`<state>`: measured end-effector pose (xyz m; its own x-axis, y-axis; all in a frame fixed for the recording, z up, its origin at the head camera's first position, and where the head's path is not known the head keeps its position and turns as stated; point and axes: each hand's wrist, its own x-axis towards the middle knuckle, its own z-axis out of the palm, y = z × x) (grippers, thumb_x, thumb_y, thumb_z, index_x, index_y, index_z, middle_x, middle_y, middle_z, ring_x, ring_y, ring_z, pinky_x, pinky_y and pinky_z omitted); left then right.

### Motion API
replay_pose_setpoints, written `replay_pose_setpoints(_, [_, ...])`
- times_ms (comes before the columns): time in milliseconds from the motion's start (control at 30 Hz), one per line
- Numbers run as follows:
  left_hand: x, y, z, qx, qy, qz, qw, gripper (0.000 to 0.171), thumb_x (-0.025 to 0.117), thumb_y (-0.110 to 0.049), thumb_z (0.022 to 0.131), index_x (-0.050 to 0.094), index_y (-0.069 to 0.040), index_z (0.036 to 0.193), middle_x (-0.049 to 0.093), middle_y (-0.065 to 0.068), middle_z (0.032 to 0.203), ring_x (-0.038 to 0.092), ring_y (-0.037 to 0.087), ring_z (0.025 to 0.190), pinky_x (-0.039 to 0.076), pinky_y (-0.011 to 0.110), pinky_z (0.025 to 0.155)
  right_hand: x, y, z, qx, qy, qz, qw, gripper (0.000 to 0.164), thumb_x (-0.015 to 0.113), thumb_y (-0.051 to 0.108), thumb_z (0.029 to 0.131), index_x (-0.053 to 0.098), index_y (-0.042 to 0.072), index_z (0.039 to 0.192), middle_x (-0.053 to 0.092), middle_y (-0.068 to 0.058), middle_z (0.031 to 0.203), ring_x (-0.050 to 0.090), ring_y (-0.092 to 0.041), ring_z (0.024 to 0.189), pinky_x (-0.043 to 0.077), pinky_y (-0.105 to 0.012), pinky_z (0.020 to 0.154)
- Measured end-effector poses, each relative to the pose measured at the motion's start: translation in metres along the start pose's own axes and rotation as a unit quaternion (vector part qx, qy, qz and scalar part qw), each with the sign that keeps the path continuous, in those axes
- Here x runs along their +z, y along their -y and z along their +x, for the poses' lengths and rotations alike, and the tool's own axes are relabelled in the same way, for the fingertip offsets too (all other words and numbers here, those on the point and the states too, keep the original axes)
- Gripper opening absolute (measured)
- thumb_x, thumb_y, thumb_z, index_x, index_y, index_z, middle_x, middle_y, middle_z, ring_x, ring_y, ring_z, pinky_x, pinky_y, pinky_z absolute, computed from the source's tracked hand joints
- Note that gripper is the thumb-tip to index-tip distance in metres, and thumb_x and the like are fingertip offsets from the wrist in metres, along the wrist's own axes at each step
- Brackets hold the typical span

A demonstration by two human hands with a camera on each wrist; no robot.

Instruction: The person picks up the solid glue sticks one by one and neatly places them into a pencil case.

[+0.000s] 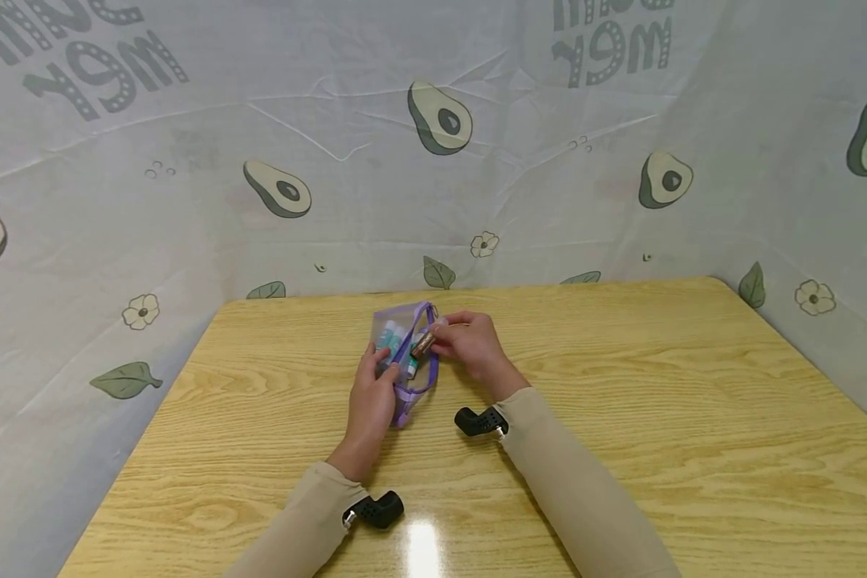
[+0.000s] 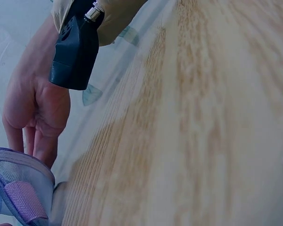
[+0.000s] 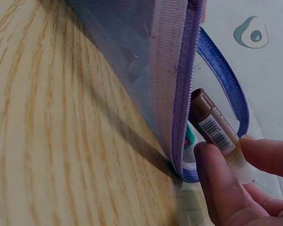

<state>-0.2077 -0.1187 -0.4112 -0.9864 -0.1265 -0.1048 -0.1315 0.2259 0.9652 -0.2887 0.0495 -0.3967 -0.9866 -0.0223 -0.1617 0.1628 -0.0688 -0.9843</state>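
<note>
A translucent mesh zip pouch [image 1: 406, 313] with purple edging stands with its mouth spread. My left hand [image 1: 372, 393] grips its left side and lower rim, thumb at the opening. Several white-and-teal tubes [image 1: 392, 337] show through the mesh. My right hand [image 1: 473, 345] pinches a brown lip balm tube [image 3: 217, 129] between thumb and fingers, tilted at the pouch's mouth. Its barcode label faces the right wrist camera, and a green-and-white tube [image 3: 189, 137] shows behind it, inside the zip rim [image 3: 191, 70]. In the left wrist view, the right hand reaches down behind the pouch's lilac tab [image 2: 24, 200].
The pouch is on a wood-grain table [image 1: 621, 385], toward its far edge. A pale cloth [image 1: 376, 185] printed with avocados hangs behind and at both sides. Black wrist cameras [image 1: 379, 510] jut out from both beige sleeves [image 1: 585, 482].
</note>
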Motion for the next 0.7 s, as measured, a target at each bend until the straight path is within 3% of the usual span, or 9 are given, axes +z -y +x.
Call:
replay_pose_setpoints(433, [0.0, -0.001, 0.0002, -0.001, -0.001, -0.006, 1.0, 0.051, 0.047, -0.027, 0.11, 0.048, -0.007, 0.158, 0.016, 0.003, 0.181, 0.012, 0.033, 0.168, 0.016, 0.058, 0.134, 0.0044, -0.0035, 0.0005, 0.005, 0.003, -0.013, 1.0, 0.033, 0.067, 0.0, 0.101, 0.063, -0.015, 0.13, 0.07, -0.027, 0.123, 0.077, -0.018, 0.09, 0.066, -0.026, 0.079])
replay_pose_setpoints(700, [-0.0008, -0.0027, 0.0, -0.009, 0.006, -0.016, 0.9998, 0.054, 0.049, -0.031, 0.111, 0.046, -0.009, 0.16, 0.014, 0.0, 0.181, 0.011, 0.033, 0.168, 0.016, 0.059, 0.134, 0.0087, -0.0068, 0.0, 0.006, 0.009, -0.037, 0.999, 0.03, 0.07, 0.003, 0.101, 0.067, -0.013, 0.126, 0.073, -0.026, 0.119, 0.078, -0.019, 0.091, 0.066, -0.031, 0.084])
